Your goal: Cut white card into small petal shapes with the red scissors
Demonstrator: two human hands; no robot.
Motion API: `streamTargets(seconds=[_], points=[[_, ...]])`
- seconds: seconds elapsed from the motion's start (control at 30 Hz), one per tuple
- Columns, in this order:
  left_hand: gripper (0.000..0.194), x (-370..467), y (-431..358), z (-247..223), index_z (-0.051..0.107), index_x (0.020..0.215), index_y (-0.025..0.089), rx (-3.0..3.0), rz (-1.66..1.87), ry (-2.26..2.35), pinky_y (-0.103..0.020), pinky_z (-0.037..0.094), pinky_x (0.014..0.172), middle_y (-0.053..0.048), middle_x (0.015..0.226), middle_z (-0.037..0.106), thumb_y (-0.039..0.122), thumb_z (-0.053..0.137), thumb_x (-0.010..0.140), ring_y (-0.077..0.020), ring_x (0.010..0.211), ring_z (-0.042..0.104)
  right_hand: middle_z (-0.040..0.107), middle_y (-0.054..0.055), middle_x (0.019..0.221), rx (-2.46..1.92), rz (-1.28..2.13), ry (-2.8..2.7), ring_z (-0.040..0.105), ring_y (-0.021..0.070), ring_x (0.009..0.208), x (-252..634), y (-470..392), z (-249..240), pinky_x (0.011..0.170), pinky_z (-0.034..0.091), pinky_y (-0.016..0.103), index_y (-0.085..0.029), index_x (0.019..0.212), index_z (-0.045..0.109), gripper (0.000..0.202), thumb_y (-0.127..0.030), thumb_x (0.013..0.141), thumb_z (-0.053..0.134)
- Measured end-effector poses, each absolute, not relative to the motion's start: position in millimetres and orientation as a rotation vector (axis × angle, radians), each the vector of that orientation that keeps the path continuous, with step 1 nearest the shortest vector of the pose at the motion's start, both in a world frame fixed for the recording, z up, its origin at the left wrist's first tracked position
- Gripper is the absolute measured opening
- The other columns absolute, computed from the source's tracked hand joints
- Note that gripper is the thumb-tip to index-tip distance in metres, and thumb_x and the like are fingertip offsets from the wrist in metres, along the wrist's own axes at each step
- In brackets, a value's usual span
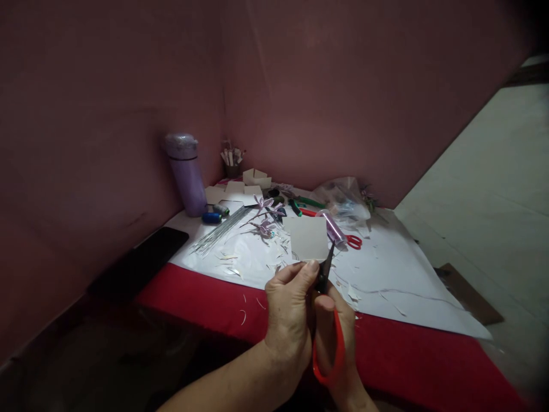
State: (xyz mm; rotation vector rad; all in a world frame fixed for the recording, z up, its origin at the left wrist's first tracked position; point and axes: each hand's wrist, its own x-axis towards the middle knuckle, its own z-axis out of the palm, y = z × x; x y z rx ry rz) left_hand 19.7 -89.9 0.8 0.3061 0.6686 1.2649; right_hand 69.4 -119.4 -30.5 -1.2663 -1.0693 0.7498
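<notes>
My left hand [289, 303] pinches the lower edge of a pale square card [307, 237] between thumb and fingers. Close beside it on the right, my right hand [341, 320] is closed round the red handles of a pair of scissors [329, 343]. The dark blades point up, next to the card's lower right corner. Whether the blades touch the card is hard to tell. Thin pale paper scraps [231, 266] lie on the white sheet beyond my hands, and a few curl on the red cloth.
A purple bottle [189, 177] stands at the back left, above a black phone-like slab [160, 249]. Wires [221, 230], thread spools [211, 218], purple flowers [262, 228], a plastic bag [345, 200] and another red-handled tool [354, 242] lie on the white sheet [398, 280].
</notes>
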Motion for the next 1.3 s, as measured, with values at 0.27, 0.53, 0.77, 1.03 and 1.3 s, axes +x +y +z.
streamTargets(seconds=[0.27, 0.53, 0.77, 1.03, 1.3], points=[[0.013, 19.9, -90.0, 1.6, 0.068, 0.067, 0.010, 0.316, 1.264, 0.695, -0.016, 0.044, 0.054, -0.002, 0.062, 0.064, 0.019, 0.076, 0.064, -0.0075, 0.056, 0.057, 0.062, 0.002, 0.075, -1.214, 0.835, -0.998, 0.056, 0.0210, 0.068, 69.1, -119.6, -33.9, 0.056, 0.047, 0.027, -0.017, 0.095, 0.059, 0.052, -0.064, 0.074, 0.053], [0.013, 15.4, -87.7, 4.0, 0.067, 0.064, 0.010, 0.288, 1.264, 0.662, -0.016, 0.044, 0.052, -0.001, 0.058, 0.062, 0.017, 0.077, 0.060, -0.0067, 0.052, 0.055, 0.053, 0.000, 0.066, -1.245, 0.815, -1.082, 0.049, 0.0175, 0.060, 70.8, -123.5, -31.9, 0.051, 0.043, 0.026, -0.018, 0.087, 0.059, 0.051, -0.067, 0.075, 0.049], [0.022, 9.4, -86.3, 1.8, 0.067, 0.069, 0.012, 0.380, 1.234, 0.695, -0.022, 0.047, 0.053, -0.004, 0.063, 0.065, 0.028, 0.078, 0.059, -0.0127, 0.055, 0.060, 0.037, -0.007, 0.049, -1.286, 0.869, -1.050, 0.032, 0.0093, 0.042, 75.0, -126.9, -43.6, 0.035, 0.029, 0.020, -0.018, 0.084, 0.056, 0.059, -0.074, 0.070, 0.046], [0.015, -1.0, -80.0, -0.3, 0.064, 0.060, 0.014, 0.481, 1.168, 0.776, -0.025, 0.045, 0.061, -0.004, 0.069, 0.063, 0.023, 0.076, 0.060, -0.0154, 0.070, 0.059, 0.037, -0.008, 0.048, -1.253, 1.068, -1.081, 0.031, 0.0070, 0.040, 83.1, -134.1, -36.7, 0.036, 0.027, 0.019, -0.018, 0.080, 0.052, 0.058, -0.075, 0.068, 0.049], [0.014, -9.7, -70.4, -10.1, 0.066, 0.061, 0.014, 0.688, 1.157, 0.761, -0.028, 0.042, 0.073, -0.002, 0.062, 0.061, 0.024, 0.076, 0.061, -0.0138, 0.067, 0.057, 0.034, -0.008, 0.049, -1.301, 1.204, -1.094, 0.027, 0.0054, 0.038, 99.0, -141.0, -33.9, 0.035, 0.025, 0.019, -0.019, 0.077, 0.051, 0.050, -0.069, 0.072, 0.053]])
